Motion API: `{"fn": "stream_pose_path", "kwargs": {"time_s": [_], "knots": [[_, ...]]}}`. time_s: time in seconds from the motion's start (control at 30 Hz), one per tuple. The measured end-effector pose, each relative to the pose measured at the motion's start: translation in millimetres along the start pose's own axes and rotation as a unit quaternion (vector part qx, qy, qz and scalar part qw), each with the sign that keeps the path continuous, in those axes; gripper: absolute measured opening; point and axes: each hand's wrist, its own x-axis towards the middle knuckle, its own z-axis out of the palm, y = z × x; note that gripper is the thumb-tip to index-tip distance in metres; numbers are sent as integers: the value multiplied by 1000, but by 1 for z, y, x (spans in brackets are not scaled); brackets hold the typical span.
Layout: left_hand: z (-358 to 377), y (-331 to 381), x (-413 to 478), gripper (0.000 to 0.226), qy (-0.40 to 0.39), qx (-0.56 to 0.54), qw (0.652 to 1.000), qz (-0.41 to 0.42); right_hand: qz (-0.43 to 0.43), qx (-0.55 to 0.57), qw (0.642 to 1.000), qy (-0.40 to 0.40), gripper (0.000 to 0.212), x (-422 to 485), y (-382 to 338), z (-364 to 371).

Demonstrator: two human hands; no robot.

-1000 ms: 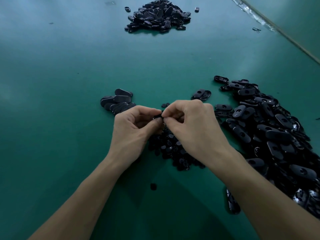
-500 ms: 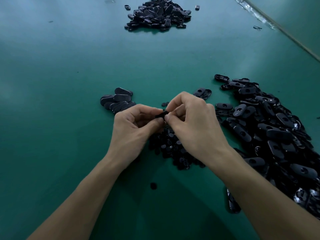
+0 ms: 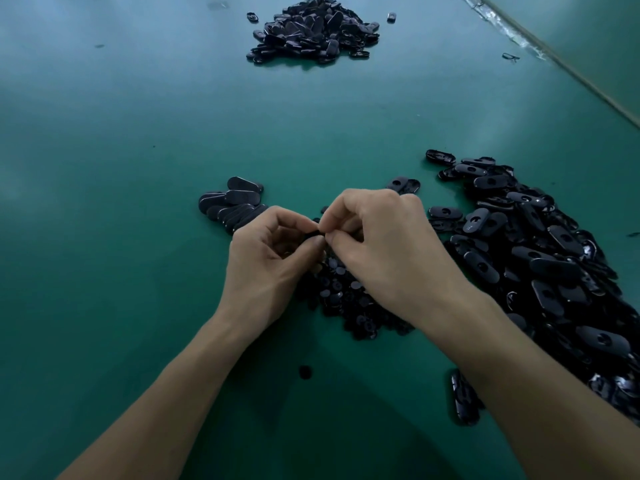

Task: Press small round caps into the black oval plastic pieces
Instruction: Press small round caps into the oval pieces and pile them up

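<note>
My left hand and my right hand meet at their fingertips above the green table. Between the thumbs and forefingers sits one black oval piece, mostly hidden by the fingers. Whether a cap is on it I cannot tell. Under both hands lies a heap of small round caps. A big pile of black oval pieces with holes spreads to the right. A small row of ovals lies just left of my left hand.
Another heap of black ovals sits at the far end of the green table. One loose cap lies between my forearms. A single oval rests by my right forearm. The table's edge runs along the upper right.
The hands stay together over the caps. The right hand's fingers have shifted slightly on the held oval piece; the piece tilted a little between the fingertips.
</note>
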Motion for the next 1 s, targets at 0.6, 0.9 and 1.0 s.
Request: {"fn": "stream_pose_path", "kwargs": {"time_s": [0.6,0.9,1.0], "knots": [[0,2,2,20,-28,-126,990,-53,10,114,993,-2,12,2,20,-5],[0,1,2,16,-14,-111,992,-52,28,94,995,30,9,-3,13,3],[-1,3,2,16,-12,-120,991,-49,22,101,994,26,10,-2,13,0]]}}
